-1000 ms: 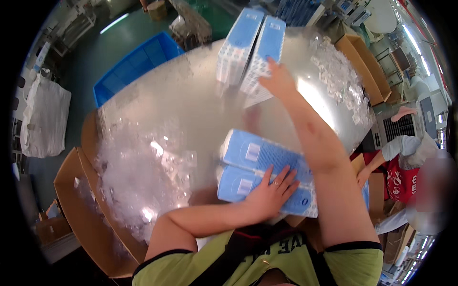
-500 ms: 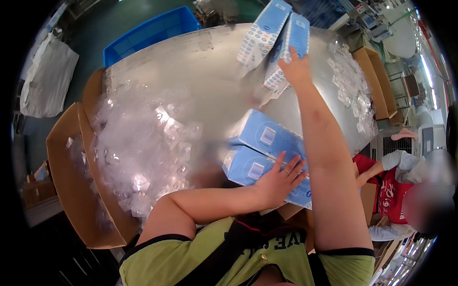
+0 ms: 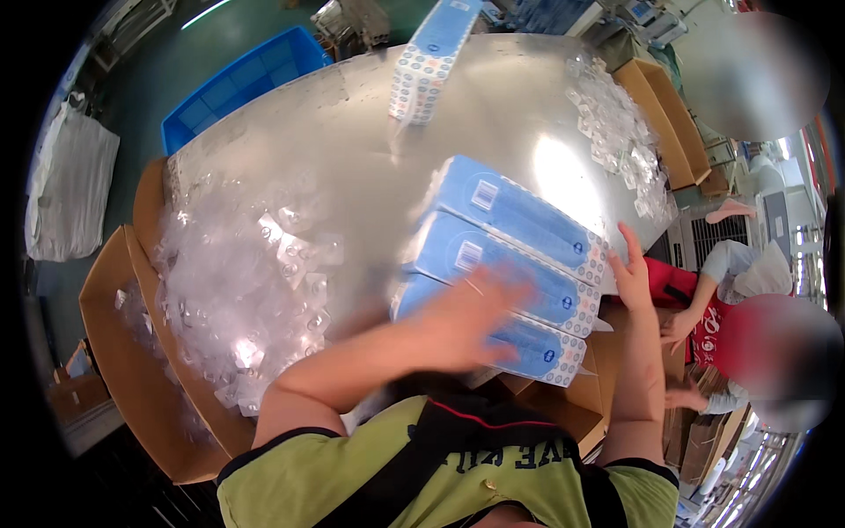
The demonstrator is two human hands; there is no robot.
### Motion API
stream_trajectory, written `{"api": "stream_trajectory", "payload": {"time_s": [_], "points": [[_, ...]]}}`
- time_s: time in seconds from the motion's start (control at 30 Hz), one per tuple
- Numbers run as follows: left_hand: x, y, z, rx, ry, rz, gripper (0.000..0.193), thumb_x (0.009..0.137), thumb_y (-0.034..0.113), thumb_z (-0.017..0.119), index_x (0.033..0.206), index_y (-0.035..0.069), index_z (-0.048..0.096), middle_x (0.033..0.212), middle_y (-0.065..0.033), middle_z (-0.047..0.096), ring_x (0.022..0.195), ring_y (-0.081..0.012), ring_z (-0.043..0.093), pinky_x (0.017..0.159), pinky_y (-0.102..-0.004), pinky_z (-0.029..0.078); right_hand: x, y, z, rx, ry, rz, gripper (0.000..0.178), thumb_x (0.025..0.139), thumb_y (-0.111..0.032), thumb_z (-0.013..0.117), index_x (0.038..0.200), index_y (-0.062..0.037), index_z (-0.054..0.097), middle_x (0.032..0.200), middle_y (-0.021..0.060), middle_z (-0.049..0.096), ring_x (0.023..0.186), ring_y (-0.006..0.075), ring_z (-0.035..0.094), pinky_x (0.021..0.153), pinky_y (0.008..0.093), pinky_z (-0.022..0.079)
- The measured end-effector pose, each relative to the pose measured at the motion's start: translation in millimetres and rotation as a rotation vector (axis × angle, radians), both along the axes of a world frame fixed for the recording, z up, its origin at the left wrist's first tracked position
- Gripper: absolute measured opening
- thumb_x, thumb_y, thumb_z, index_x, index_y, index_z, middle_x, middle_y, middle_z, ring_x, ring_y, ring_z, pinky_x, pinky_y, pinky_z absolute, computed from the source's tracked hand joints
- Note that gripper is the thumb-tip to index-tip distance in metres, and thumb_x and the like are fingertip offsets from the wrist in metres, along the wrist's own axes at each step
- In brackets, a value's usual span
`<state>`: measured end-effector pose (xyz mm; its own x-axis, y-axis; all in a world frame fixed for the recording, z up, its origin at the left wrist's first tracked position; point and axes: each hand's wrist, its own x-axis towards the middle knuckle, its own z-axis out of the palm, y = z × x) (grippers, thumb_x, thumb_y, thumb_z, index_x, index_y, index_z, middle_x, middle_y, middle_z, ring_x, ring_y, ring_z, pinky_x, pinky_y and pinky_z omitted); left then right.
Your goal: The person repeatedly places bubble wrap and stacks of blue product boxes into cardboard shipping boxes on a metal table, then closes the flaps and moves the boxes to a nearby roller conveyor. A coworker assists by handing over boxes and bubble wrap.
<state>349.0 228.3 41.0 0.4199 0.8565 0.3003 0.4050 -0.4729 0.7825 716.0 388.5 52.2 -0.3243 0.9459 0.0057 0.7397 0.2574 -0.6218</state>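
Three long blue packs with white patterned ends lie side by side at the near edge: a far one (image 3: 528, 211), a middle one (image 3: 537, 286) and a near one (image 3: 541, 343). My left hand (image 3: 471, 312), blurred by motion, is over the middle and near packs with fingers stretched out. Whether it presses on them I cannot tell. At the packs' right ends my right hand (image 3: 630, 271) is open, fingers pointing up beside the far pack's end. Another such pack (image 3: 431, 62) lies alone at the table's far edge.
Clear plastic pieces (image 3: 238, 282) heap on the metal table (image 3: 361, 150) at left, beside a cardboard box (image 3: 123, 352). More clear pieces (image 3: 616, 132) lie at far right near another box (image 3: 664, 123). A blue bin (image 3: 242, 88) stands beyond. A co-worker in red (image 3: 695, 308) is at right.
One of the two far packs has come nearer and now lies against the two near ones. My right hand has drawn back from the far packs to the near packs' right ends.
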Motion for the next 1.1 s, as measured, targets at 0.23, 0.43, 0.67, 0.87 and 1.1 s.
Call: {"api": "stream_trajectory", "payload": {"time_s": [0.23,0.43,0.67,0.87,1.1], "points": [[-60.9,85.9,-170.1,-0.459,-0.877,0.53,0.059,0.095,0.03,0.057,0.146,0.007,0.037,0.14,-0.0142,0.047,0.126,-0.0281,0.046,0.105,-0.0394,0.039,-48.6,-67.7,-81.1,-0.67,1.586,-0.309,0.046,0.103,-0.036,0.04,0.134,-0.0045,0.049,0.125,0.0124,0.059,0.109,0.0235,0.06,0.093,0.0393,0.05],[-20.8,85.9,-123.1,-0.395,-0.817,0.251,0.051,0.099,0.03,0.049,0.142,0.003,0.042,0.135,-0.0156,0.053,0.125,-0.0266,0.049,0.106,-0.0391,0.039,-2.0,-84.2,-23.5,-0.301,1.254,-0.329,0.046,0.103,-0.037,0.04,0.134,-0.0047,0.05,0.125,0.0122,0.059,0.108,0.0233,0.06,0.092,0.039,0.051],[231.3,18.5,46.0,-0.164,-0.569,0.022,0.043,0.098,0.023,0.043,0.134,0.0,0.051,0.119,-0.017,0.063,0.109,-0.0255,0.06,0.099,-0.037,0.043,177.1,-319.1,103.0,0.069,0.92,-0.653,0.046,0.103,-0.038,0.039,0.134,-0.0049,0.05,0.124,0.012,0.059,0.107,0.023,0.06,0.09,0.0385,0.052],[305.1,-94.0,-37.5,-0.676,-0.895,-0.342,0.044,0.103,0.032,0.039,0.121,-0.004,0.059,0.106,-0.0138,0.067,0.098,-0.0173,0.063,0.088,-0.031,0.049,217.8,-440.6,130.7,0.235,0.929,-0.905,0.047,0.103,-0.039,0.039,0.134,-0.005,0.05,0.123,0.0117,0.059,0.106,0.0227,0.061,0.089,0.0381,0.052],[259.4,-40.1,-122.5,-0.636,-0.389,-0.217,0.047,0.099,0.033,0.049,0.129,-0.002,0.055,0.117,-0.0166,0.065,0.113,-0.0278,0.06,0.097,-0.0355,0.046,269.1,-427.1,-122.5,-0.145,0.84,-1.248,0.052,0.104,-0.041,0.037,0.139,-0.0041,0.046,0.125,0.0098,0.06,0.106,0.0216,0.06,0.093,0.0372,0.049]]}}
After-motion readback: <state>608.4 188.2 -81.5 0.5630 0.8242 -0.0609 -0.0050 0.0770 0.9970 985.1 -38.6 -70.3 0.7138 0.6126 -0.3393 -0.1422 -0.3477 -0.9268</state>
